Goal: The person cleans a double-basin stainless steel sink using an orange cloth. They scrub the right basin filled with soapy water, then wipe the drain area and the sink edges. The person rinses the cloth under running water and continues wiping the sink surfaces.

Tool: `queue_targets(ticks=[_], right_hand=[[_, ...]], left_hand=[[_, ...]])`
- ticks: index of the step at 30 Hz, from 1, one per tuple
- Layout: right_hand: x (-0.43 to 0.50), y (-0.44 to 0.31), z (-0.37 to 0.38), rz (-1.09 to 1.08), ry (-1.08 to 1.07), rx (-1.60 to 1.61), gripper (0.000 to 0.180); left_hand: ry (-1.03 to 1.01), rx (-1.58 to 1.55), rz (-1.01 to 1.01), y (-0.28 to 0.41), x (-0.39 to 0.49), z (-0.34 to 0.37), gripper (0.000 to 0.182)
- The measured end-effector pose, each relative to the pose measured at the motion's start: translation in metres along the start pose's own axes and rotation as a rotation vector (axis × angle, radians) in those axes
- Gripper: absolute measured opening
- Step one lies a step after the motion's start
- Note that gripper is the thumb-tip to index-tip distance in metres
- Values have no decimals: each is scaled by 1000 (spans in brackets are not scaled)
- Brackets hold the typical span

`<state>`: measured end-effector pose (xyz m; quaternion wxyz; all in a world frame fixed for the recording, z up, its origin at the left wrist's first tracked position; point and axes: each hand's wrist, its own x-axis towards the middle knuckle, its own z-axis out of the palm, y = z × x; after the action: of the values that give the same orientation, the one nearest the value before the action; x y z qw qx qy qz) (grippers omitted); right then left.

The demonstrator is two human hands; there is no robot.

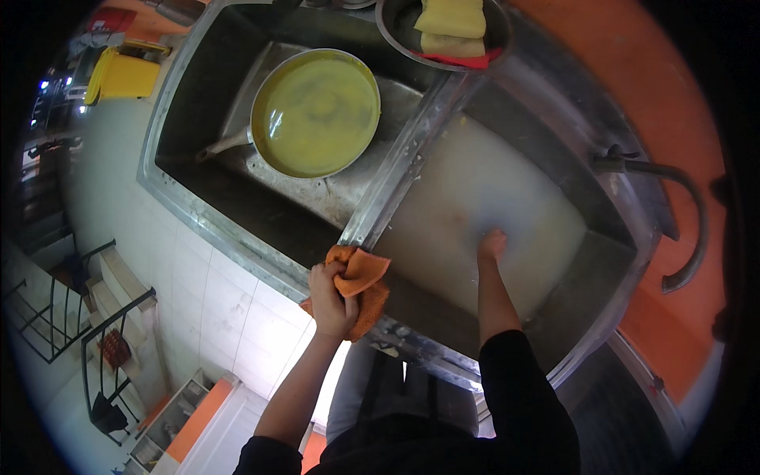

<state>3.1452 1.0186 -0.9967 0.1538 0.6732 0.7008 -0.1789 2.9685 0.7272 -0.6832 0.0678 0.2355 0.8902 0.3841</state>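
Observation:
My left hand grips an orange cloth at the front end of the metal divider between two sink basins. Cloudy water partly fills the right basin, and my right hand reaches down into it. The fingers are hidden under the surface, so I cannot see whether they hold anything. In the left basin sits a round pan coated yellow inside, with yellowish liquid in it. Its handle points to the left.
A metal bowl with yellow sponges and something red stands behind the divider. A curved faucet rises at the right over an orange counter. To the left are a yellow bin and stairs with a black railing.

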Motion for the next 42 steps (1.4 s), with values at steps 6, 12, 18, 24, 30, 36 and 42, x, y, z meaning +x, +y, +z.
queue_targets(ticks=[6,12,18,24,30,36,42], right_hand=[[-4,-2,-6,-92,175,1,35],[-9,-13,-30,-46,60,-34,29],[-25,-18,-59,-207,131,-69,16],[-74,-19,-111,-398,107,630,7],[-76,-8,-111,-581,174,514,15],[-64,-17,-81,-397,-284,-514,71],[-71,-36,-95,-299,-374,-308,91]], left_hand=[[-19,-4,-7,0,0,-1,28],[-39,26,-5,-1,-1,-2,29],[-51,38,6,-1,-1,-2,29],[-55,29,5,-2,-1,-3,29],[-9,-4,-5,0,0,0,29],[-3,-7,-6,0,0,0,29],[3,-10,-13,0,-1,1,29]])
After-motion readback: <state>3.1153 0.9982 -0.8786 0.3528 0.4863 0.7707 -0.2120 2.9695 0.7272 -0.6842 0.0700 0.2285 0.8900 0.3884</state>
